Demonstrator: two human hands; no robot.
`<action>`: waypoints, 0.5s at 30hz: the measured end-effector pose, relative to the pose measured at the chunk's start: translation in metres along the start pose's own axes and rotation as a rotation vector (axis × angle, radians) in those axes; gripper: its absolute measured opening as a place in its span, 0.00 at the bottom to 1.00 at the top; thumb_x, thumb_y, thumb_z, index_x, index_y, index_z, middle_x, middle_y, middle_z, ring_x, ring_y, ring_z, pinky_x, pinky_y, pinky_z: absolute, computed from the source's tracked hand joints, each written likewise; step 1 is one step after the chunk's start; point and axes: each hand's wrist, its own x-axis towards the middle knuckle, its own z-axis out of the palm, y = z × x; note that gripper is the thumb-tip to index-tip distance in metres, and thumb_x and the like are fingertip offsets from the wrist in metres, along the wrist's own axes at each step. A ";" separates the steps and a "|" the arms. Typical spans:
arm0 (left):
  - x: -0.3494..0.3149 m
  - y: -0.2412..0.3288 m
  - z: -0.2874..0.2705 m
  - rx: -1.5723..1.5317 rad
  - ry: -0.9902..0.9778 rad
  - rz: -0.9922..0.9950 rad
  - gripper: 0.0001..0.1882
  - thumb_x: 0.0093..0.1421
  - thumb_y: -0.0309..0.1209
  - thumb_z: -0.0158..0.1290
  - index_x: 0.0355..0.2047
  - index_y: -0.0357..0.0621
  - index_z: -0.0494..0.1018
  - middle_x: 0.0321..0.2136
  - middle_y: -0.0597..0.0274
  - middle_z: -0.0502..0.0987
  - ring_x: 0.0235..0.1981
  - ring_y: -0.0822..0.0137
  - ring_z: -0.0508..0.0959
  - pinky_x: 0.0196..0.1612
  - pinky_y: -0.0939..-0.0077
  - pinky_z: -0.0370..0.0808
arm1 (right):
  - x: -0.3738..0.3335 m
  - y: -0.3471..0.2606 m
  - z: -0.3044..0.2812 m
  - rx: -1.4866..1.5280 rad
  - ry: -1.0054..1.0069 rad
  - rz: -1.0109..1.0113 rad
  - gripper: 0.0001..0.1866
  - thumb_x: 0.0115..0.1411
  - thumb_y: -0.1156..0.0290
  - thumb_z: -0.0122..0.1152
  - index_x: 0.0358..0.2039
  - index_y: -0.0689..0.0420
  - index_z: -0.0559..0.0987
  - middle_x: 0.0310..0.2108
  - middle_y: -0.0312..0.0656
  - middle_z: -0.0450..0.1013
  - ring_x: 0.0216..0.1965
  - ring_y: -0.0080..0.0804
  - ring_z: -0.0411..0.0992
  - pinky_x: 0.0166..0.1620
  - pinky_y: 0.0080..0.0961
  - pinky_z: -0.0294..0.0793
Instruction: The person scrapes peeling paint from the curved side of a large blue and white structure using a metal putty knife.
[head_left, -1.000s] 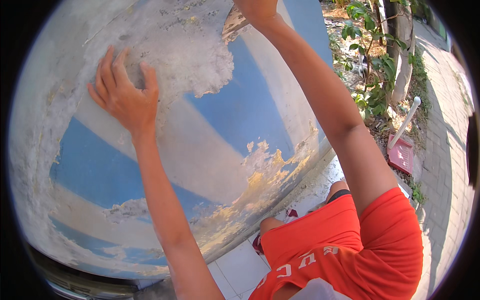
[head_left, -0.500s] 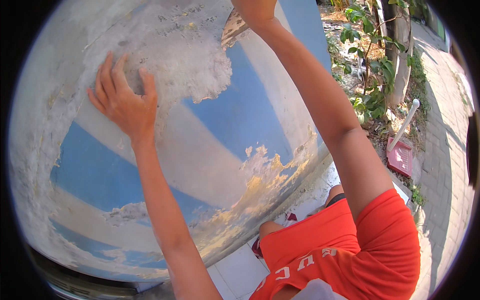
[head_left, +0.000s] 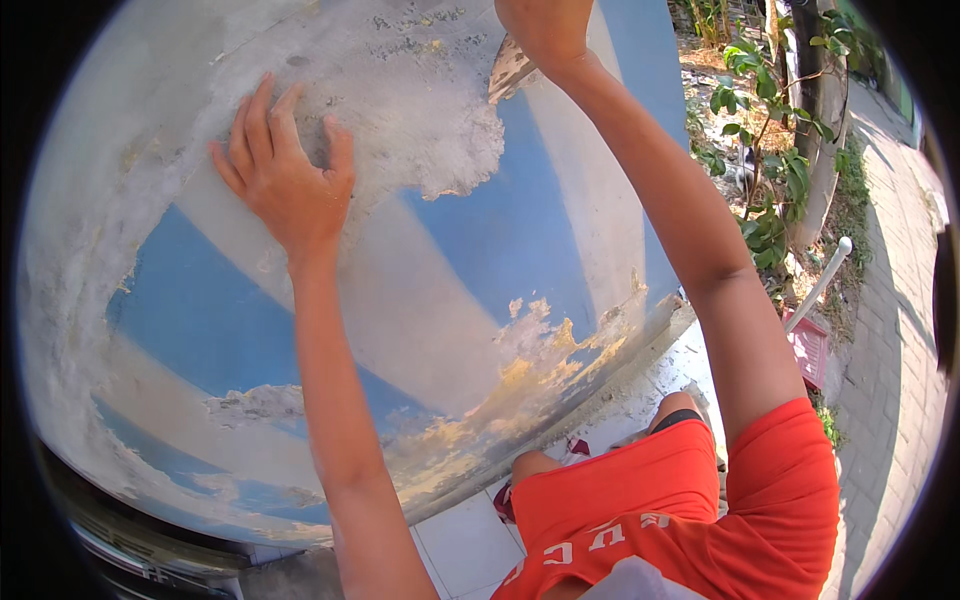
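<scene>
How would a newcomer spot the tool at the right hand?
Start at the blue-striped wall and go up to the right hand at the picture's top edge. The tool pokes out at that hand's lower left. Its mottled brown surface sets it apart from the blue paint and grey patch beside it.

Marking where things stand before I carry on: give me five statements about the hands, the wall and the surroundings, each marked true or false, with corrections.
1. The left hand is at the wall with its fingers spread, holding no tool. True.
2. A flat, speckled blade shows beside the right hand. True.
3. The wall's paint is whole. False: large areas have come away, leaving bare, rough patches.
4. The pink dustpan is to the left of the left hand. False: it is on the ground to the right of the right arm.
5. The right hand is lower in the picture than the left. False: it is higher, cut off by the top edge.
</scene>
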 end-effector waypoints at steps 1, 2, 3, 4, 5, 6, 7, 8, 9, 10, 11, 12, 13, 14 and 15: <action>0.001 -0.001 0.000 0.003 0.004 0.005 0.19 0.56 0.40 0.56 0.48 0.55 0.76 0.58 0.70 0.72 0.60 0.61 0.69 0.66 0.42 0.54 | 0.000 -0.001 -0.003 0.035 0.046 0.034 0.17 0.60 0.62 0.69 0.28 0.61 0.72 0.17 0.34 0.61 0.20 0.22 0.57 0.23 0.27 0.59; 0.003 -0.002 0.000 0.009 0.012 0.005 0.19 0.56 0.40 0.56 0.48 0.55 0.76 0.58 0.70 0.72 0.60 0.61 0.69 0.66 0.42 0.54 | 0.001 -0.002 -0.003 0.069 0.092 0.069 0.17 0.60 0.62 0.70 0.28 0.60 0.72 0.17 0.35 0.60 0.20 0.23 0.56 0.23 0.27 0.59; 0.002 0.002 0.001 0.007 0.011 0.003 0.19 0.56 0.40 0.56 0.48 0.55 0.76 0.58 0.70 0.72 0.60 0.61 0.69 0.66 0.42 0.54 | 0.001 -0.003 -0.002 0.070 0.091 0.069 0.17 0.60 0.62 0.70 0.28 0.60 0.72 0.17 0.35 0.60 0.20 0.23 0.56 0.23 0.27 0.59; 0.001 0.004 0.002 0.005 0.009 0.001 0.19 0.56 0.40 0.56 0.48 0.55 0.76 0.58 0.70 0.72 0.59 0.61 0.70 0.66 0.43 0.54 | 0.001 -0.003 0.001 0.051 0.029 0.010 0.17 0.60 0.62 0.70 0.28 0.60 0.72 0.17 0.35 0.60 0.20 0.23 0.56 0.23 0.26 0.58; 0.001 0.004 0.002 0.005 0.008 0.001 0.19 0.56 0.40 0.56 0.48 0.55 0.76 0.58 0.70 0.72 0.59 0.61 0.70 0.66 0.43 0.54 | 0.001 -0.004 0.002 0.031 -0.032 -0.049 0.17 0.60 0.63 0.69 0.28 0.60 0.72 0.17 0.35 0.60 0.20 0.22 0.56 0.23 0.26 0.58; 0.002 0.003 0.001 0.000 0.008 0.001 0.19 0.56 0.40 0.56 0.48 0.55 0.76 0.58 0.70 0.72 0.59 0.61 0.70 0.66 0.43 0.54 | 0.003 -0.009 0.003 0.044 -0.001 -0.027 0.16 0.60 0.64 0.69 0.28 0.60 0.71 0.17 0.36 0.60 0.20 0.23 0.56 0.23 0.25 0.59; 0.002 0.003 0.001 -0.005 0.008 0.002 0.19 0.56 0.40 0.56 0.49 0.55 0.76 0.58 0.70 0.72 0.59 0.61 0.70 0.66 0.44 0.55 | 0.001 -0.009 0.001 0.041 0.001 -0.029 0.16 0.60 0.64 0.69 0.28 0.60 0.71 0.17 0.36 0.60 0.20 0.23 0.56 0.23 0.25 0.59; 0.003 0.002 0.000 -0.009 0.010 0.004 0.19 0.56 0.40 0.56 0.49 0.55 0.76 0.58 0.70 0.72 0.59 0.61 0.70 0.66 0.44 0.55 | -0.002 -0.007 -0.001 0.045 0.007 0.000 0.16 0.60 0.65 0.69 0.28 0.60 0.71 0.17 0.35 0.60 0.20 0.22 0.56 0.23 0.25 0.59; 0.002 0.003 0.000 -0.001 0.004 0.006 0.19 0.56 0.40 0.56 0.48 0.55 0.76 0.58 0.70 0.72 0.59 0.61 0.70 0.66 0.44 0.55 | -0.004 -0.008 -0.003 0.047 0.011 0.031 0.16 0.60 0.65 0.69 0.28 0.59 0.71 0.17 0.35 0.61 0.19 0.22 0.56 0.23 0.25 0.59; 0.001 0.003 0.000 0.007 -0.002 0.008 0.19 0.56 0.40 0.56 0.48 0.55 0.76 0.58 0.69 0.72 0.59 0.61 0.70 0.66 0.45 0.55 | -0.004 -0.007 -0.001 0.062 -0.007 -0.003 0.16 0.60 0.66 0.69 0.28 0.59 0.70 0.16 0.35 0.61 0.19 0.21 0.57 0.23 0.25 0.59; -0.001 0.004 -0.001 0.002 -0.002 0.008 0.19 0.56 0.40 0.56 0.48 0.55 0.76 0.58 0.69 0.72 0.59 0.61 0.70 0.66 0.45 0.55 | -0.006 -0.008 -0.002 0.058 -0.007 -0.004 0.16 0.60 0.66 0.69 0.28 0.59 0.70 0.16 0.35 0.61 0.19 0.21 0.57 0.23 0.25 0.59; 0.001 0.003 -0.001 -0.003 0.005 0.008 0.19 0.56 0.40 0.56 0.48 0.55 0.76 0.58 0.69 0.72 0.59 0.60 0.70 0.66 0.45 0.55 | -0.002 -0.018 -0.003 0.101 0.013 0.057 0.16 0.60 0.66 0.69 0.28 0.59 0.70 0.16 0.35 0.61 0.19 0.21 0.56 0.22 0.24 0.59; 0.003 0.002 -0.001 -0.008 0.012 0.007 0.18 0.56 0.40 0.56 0.48 0.55 0.76 0.57 0.69 0.73 0.59 0.60 0.70 0.66 0.45 0.55 | 0.001 -0.025 -0.004 0.144 0.032 0.118 0.16 0.60 0.67 0.69 0.28 0.59 0.70 0.16 0.34 0.61 0.19 0.20 0.56 0.22 0.24 0.58; 0.007 0.002 -0.001 -0.007 0.018 0.011 0.18 0.56 0.40 0.56 0.48 0.55 0.76 0.57 0.69 0.73 0.59 0.60 0.70 0.66 0.45 0.55 | 0.004 -0.016 -0.006 0.147 0.080 0.060 0.16 0.60 0.66 0.69 0.28 0.59 0.70 0.16 0.33 0.61 0.19 0.19 0.56 0.22 0.23 0.57; 0.005 0.005 -0.001 0.001 -0.004 -0.003 0.19 0.56 0.39 0.57 0.49 0.56 0.76 0.58 0.70 0.72 0.60 0.62 0.69 0.67 0.45 0.53 | 0.003 -0.012 -0.005 0.145 0.077 0.064 0.16 0.60 0.66 0.69 0.28 0.59 0.70 0.16 0.33 0.61 0.19 0.19 0.56 0.22 0.23 0.57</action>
